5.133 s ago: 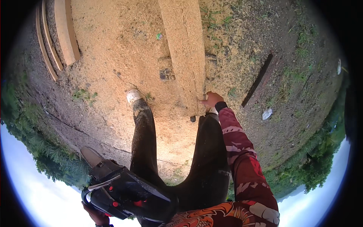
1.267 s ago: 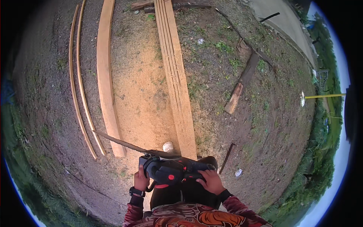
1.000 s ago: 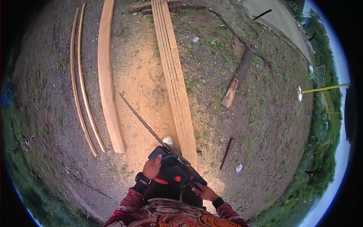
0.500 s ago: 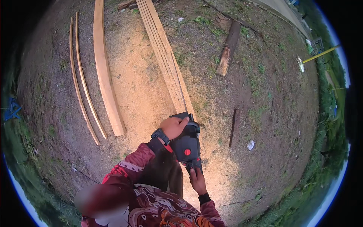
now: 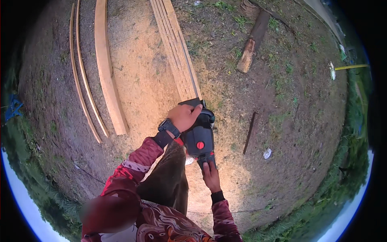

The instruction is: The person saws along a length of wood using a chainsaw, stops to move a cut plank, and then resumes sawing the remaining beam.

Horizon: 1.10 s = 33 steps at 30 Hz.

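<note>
A dark chainsaw (image 5: 198, 139) with a red round cap is in front of me, over the near end of a long timber (image 5: 177, 60) scored with several lengthwise cuts. My left hand (image 5: 184, 117), with a black watch on its wrist, is closed around the saw's front handle. Behind it, my right hand (image 5: 211, 177) grips the rear handle (image 5: 206, 162). The bar and chain cannot be made out, and the saw body hides where it meets the wood.
Left of the timber lie a thick plank (image 5: 108, 80) and two thin strips (image 5: 84, 72). Sawdust (image 5: 141, 68) covers the ground between. To the right are a log (image 5: 253, 42), a dark narrow piece (image 5: 250, 133) and a crumpled pale scrap (image 5: 267, 153). My trousered leg (image 5: 169, 177) is close behind the saw.
The chainsaw and both my hands have moved forward, away from me, along the timber. My grip on both handles is the same. The view has shifted slightly.
</note>
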### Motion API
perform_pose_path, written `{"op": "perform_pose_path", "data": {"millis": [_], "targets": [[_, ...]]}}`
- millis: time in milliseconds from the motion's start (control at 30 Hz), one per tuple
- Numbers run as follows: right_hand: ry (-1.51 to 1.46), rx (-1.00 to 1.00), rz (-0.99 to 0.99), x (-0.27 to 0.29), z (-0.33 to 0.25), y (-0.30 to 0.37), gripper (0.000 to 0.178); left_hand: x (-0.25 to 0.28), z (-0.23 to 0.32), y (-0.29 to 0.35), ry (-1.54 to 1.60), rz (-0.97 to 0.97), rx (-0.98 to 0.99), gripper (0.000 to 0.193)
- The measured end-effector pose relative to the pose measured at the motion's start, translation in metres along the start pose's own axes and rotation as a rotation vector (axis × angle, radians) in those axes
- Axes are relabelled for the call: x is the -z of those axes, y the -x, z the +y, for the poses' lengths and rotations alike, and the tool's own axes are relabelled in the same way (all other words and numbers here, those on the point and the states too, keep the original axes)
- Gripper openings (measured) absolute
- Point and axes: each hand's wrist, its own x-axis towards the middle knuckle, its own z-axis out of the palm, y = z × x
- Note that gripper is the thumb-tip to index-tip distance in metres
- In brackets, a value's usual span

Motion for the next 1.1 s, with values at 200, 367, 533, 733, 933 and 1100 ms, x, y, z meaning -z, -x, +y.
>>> {"op": "perform_pose_path", "data": {"millis": [200,367,533,733,933,1100], "targets": [[0.118,0.053,-0.038,0.000,-0.035,-0.067,0.047,0.026,-0.007,-0.069,0.008,0.012,0.022,0.061],[0.140,0.110,0.007,-0.008,-0.054,-0.097,0.042,0.044,-0.016,-0.104,0.026,0.011,0.039,0.061],[0.163,0.128,0.002,-0.014,-0.069,-0.114,0.041,0.057,-0.023,-0.125,0.037,0.030,0.050,0.061],[0.204,0.108,0.009,-0.024,-0.071,-0.125,0.040,0.057,-0.036,-0.142,0.044,0.005,0.063,0.061],[0.243,0.052,-0.035,-0.033,-0.093,-0.140,0.044,0.059,-0.052,-0.159,0.022,0.026,0.046,0.061],[0.212,0.026,-0.082,-0.045,-0.116,-0.158,0.049,0.069,-0.067,-0.178,-0.009,0.076,0.025,0.063]]}}
